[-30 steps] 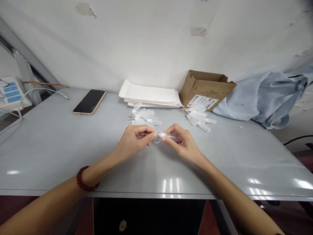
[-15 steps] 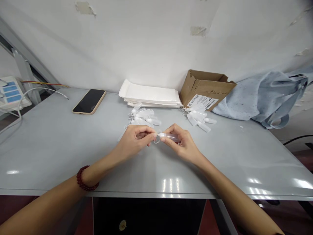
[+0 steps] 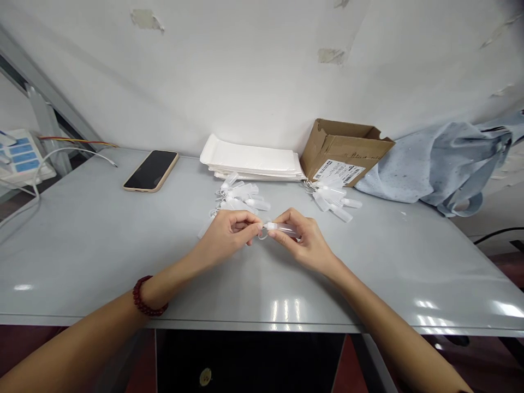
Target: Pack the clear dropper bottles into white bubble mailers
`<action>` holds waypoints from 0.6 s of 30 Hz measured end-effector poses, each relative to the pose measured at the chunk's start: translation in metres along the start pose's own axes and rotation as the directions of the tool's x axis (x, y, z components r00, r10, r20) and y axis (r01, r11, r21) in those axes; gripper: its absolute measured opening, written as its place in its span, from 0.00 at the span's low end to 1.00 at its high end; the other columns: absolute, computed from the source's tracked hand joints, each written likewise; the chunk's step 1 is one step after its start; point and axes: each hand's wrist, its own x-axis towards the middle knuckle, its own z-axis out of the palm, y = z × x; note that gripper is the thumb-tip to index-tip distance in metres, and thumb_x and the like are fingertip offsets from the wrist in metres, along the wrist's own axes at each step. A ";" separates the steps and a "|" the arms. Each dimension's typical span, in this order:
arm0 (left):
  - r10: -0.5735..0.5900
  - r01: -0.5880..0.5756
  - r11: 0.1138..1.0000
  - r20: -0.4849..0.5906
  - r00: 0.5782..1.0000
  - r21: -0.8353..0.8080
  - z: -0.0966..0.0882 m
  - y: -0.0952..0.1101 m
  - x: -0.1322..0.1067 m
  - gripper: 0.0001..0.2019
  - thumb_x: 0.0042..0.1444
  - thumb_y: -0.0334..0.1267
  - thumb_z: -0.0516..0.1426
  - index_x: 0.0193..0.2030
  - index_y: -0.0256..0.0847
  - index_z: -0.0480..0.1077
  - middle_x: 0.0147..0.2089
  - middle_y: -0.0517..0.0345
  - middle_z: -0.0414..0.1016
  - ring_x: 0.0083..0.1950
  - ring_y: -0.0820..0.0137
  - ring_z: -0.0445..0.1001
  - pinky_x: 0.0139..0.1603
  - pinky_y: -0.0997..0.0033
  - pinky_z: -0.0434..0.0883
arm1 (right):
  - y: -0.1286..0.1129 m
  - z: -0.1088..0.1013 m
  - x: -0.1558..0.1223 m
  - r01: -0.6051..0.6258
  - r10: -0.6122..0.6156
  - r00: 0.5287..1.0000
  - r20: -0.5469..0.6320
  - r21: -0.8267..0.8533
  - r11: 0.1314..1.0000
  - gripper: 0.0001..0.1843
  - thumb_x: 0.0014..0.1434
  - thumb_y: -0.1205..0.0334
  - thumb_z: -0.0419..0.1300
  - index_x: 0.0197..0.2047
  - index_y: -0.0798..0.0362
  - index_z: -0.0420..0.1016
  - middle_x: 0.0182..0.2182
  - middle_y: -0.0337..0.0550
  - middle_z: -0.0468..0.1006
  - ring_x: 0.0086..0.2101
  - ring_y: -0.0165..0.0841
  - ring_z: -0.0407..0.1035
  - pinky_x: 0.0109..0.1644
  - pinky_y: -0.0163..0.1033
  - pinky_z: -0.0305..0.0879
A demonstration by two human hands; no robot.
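My right hand (image 3: 305, 240) is closed around a small clear plastic bottle (image 3: 282, 227) held sideways above the grey table (image 3: 82, 245). My left hand (image 3: 229, 234) is pinched at the bottle's white cap end, its fingertips touching the cap and a thin clear loop hanging from it. Just behind my left hand lies a pile of similar small clear bottles (image 3: 239, 196). A second pile of bottles (image 3: 333, 196) lies behind my right hand.
A phone (image 3: 151, 170) lies face up at the back left. A stack of white padded envelopes (image 3: 251, 161) rests against the wall, with an open cardboard box (image 3: 346, 150) to its right and a light blue bag (image 3: 454, 161) beyond. A power strip (image 3: 20, 161) with cables sits far left.
Both hands stay together on the bottle with only slight finger movement. The view has shifted a little.
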 end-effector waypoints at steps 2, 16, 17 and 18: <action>0.001 -0.001 1.000 0.006 1.000 0.008 0.000 0.000 0.000 0.07 0.55 0.35 0.56 0.29 0.36 0.73 0.22 0.62 0.70 0.24 0.76 0.68 0.26 0.77 0.65 | 0.001 0.000 0.000 -0.002 0.002 1.000 0.001 0.004 1.000 0.10 0.59 0.54 0.60 0.35 0.52 0.68 0.26 0.38 0.74 0.23 0.26 0.62 0.24 0.32 0.55; 0.005 -0.006 1.000 0.074 0.997 0.012 0.000 0.000 0.002 0.09 0.59 0.37 0.53 0.30 0.37 0.69 0.24 0.63 0.69 0.24 0.77 0.67 0.25 0.78 0.65 | 0.003 0.000 0.002 -0.028 0.028 1.000 -0.010 0.008 1.000 0.14 0.57 0.51 0.62 0.35 0.52 0.68 0.25 0.37 0.74 0.23 0.27 0.61 0.25 0.32 0.55; 0.009 -0.011 1.000 0.070 0.998 0.026 -0.001 0.000 0.002 0.09 0.59 0.37 0.53 0.30 0.37 0.69 0.24 0.62 0.70 0.24 0.77 0.67 0.25 0.78 0.65 | 0.003 -0.001 0.002 -0.028 0.028 1.000 -0.009 0.010 1.000 0.14 0.57 0.50 0.61 0.36 0.52 0.68 0.26 0.38 0.74 0.24 0.27 0.62 0.26 0.33 0.56; 0.015 -0.017 0.999 0.067 0.998 0.040 -0.002 -0.001 0.003 0.09 0.59 0.38 0.54 0.31 0.37 0.70 0.25 0.62 0.71 0.24 0.77 0.68 0.26 0.78 0.65 | 0.003 -0.001 0.003 -0.028 0.028 1.000 -0.005 0.009 1.000 0.14 0.57 0.50 0.61 0.36 0.52 0.69 0.27 0.38 0.74 0.24 0.27 0.63 0.26 0.33 0.57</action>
